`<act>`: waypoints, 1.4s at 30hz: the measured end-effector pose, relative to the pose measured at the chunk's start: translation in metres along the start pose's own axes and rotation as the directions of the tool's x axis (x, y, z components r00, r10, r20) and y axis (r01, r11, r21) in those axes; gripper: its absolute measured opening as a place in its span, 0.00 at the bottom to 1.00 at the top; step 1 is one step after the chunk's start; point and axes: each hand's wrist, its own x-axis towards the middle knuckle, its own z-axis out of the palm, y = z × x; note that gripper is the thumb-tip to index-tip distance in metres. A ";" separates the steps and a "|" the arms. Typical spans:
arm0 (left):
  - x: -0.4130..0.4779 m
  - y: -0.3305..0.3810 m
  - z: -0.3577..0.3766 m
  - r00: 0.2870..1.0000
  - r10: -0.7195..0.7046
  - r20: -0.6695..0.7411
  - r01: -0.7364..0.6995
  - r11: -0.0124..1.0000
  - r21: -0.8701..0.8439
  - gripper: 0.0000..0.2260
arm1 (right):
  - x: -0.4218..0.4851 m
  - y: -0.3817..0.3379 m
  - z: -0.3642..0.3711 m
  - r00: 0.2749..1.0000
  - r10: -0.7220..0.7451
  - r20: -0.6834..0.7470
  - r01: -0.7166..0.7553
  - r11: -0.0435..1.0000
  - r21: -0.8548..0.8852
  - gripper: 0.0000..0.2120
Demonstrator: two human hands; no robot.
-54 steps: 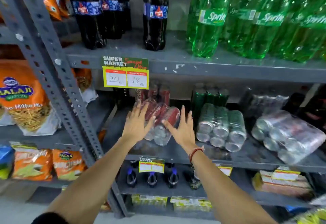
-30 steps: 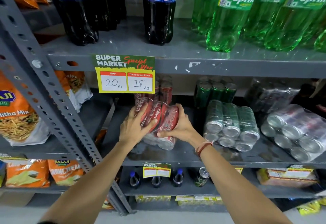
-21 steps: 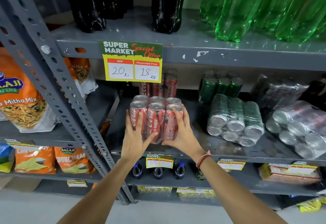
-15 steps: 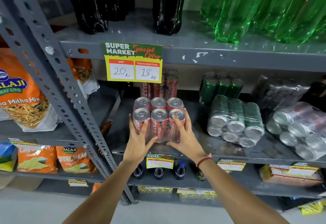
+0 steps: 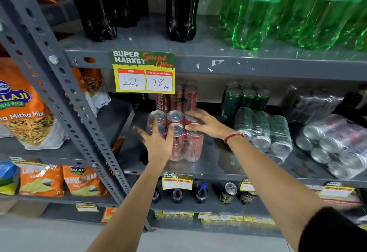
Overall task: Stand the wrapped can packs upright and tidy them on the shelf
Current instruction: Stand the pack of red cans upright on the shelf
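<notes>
**Red can pack upright, both hands on it**

Head view: top shelf bottles cut off at the frame edge; back-row cans dim behind the price tag [image 5: 143, 71]; the pack's left front is hidden by the left hand. Left hand [image 5: 157, 141] spread, flat against the front of the red can pack [image 5: 185, 140]. Right hand [image 5: 206, 123] spread, fingers on its can tops. Pack upright on the shelf [image 5: 218, 164]. Green can pack [image 5: 264, 132] and clear-wrapped pack [image 5: 335, 144] lie toppled to the right.
</notes>
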 end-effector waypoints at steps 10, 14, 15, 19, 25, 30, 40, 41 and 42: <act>0.074 -0.003 -0.023 0.929 0.181 0.323 -0.239 0.959 0.150 0.27 | -0.043 0.006 0.052 0.878 0.120 -0.463 -0.029 0.980 0.198 0.28; 0.110 0.031 -0.022 0.790 0.157 0.592 -0.350 0.909 0.225 0.28 | -0.061 -0.029 0.114 0.647 0.230 -0.727 -0.096 0.971 0.221 0.29; 0.114 0.037 -0.020 0.769 0.149 0.621 -0.379 0.890 0.256 0.29 | -0.061 -0.036 0.123 0.613 0.255 -0.747 -0.105 0.964 0.243 0.28; 0.118 0.043 -0.015 0.781 0.141 0.609 -0.396 0.866 0.307 0.26 | -0.067 -0.043 0.136 0.661 0.196 -0.724 -0.047 0.974 0.221 0.27; 0.033 0.026 -0.014 0.979 0.187 0.079 -0.196 0.972 0.131 0.30 | -0.050 -0.020 0.064 0.691 0.135 -0.710 0.064 0.967 0.246 0.25; -0.045 0.010 0.032 0.983 0.182 -0.019 -0.165 0.930 0.329 0.46 | 0.002 -0.027 0.006 0.935 -0.070 -0.348 0.095 0.994 0.058 0.20; -0.019 -0.002 0.034 0.979 0.186 -0.088 -0.142 0.920 0.365 0.50 | 0.054 -0.007 0.004 0.992 -0.120 0.028 0.119 0.874 -0.470 0.24; -0.010 -0.008 0.026 0.978 0.203 -0.054 -0.170 0.917 0.360 0.51 | 0.052 -0.007 0.005 0.995 -0.103 0.011 0.095 0.861 -0.499 0.25; -0.002 -0.012 0.016 0.977 0.214 -0.002 -0.200 0.917 0.346 0.52 | 0.049 -0.009 0.006 0.996 -0.086 -0.011 0.067 0.848 -0.526 0.26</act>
